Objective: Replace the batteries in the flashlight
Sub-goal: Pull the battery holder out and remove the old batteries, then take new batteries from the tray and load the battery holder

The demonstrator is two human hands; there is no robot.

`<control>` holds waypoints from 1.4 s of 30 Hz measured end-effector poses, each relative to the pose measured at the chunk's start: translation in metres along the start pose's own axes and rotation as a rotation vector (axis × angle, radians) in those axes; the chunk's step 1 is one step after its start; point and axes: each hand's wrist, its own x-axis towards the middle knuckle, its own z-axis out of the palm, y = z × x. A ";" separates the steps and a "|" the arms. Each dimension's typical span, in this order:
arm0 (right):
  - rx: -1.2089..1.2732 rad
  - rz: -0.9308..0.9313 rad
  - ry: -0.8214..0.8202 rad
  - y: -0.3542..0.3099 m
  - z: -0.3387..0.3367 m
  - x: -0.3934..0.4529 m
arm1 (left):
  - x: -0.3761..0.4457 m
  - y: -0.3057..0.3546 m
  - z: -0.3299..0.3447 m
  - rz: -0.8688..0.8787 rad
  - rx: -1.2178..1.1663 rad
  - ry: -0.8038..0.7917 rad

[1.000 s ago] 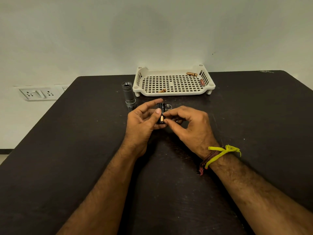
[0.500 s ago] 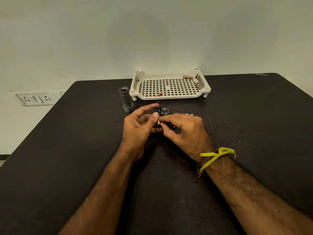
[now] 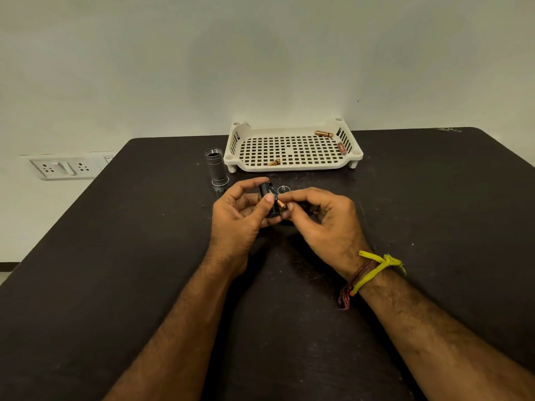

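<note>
My left hand [image 3: 240, 218] grips a small black battery holder [image 3: 267, 198] between thumb and fingers, held upright above the dark table [image 3: 115, 256]. My right hand [image 3: 324, 224] pinches a copper-coloured battery [image 3: 282, 204] by its end, and the battery tilts against the holder's right side. The grey flashlight body [image 3: 215, 166] stands upright with its open threaded end up, just behind and left of my left hand. A small round cap [image 3: 283, 189] lies on the table behind my fingers, partly hidden.
A white perforated tray [image 3: 292, 167] sits at the table's far edge with three copper batteries inside: one at the front left [image 3: 274, 162], two at the right [image 3: 324, 134] [image 3: 341, 148]. A wall socket plate [image 3: 63, 167] is at the left. A yellow thread band [image 3: 373, 270] circles my right wrist.
The battery now tilts out from the holder's right side under my right fingertips. Both hands have stayed over the same spot of the table; the head camera tilted slightly.
</note>
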 end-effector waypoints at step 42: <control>-0.270 0.111 0.337 0.014 -0.007 0.010 | 0.007 -0.008 -0.002 0.117 0.312 0.411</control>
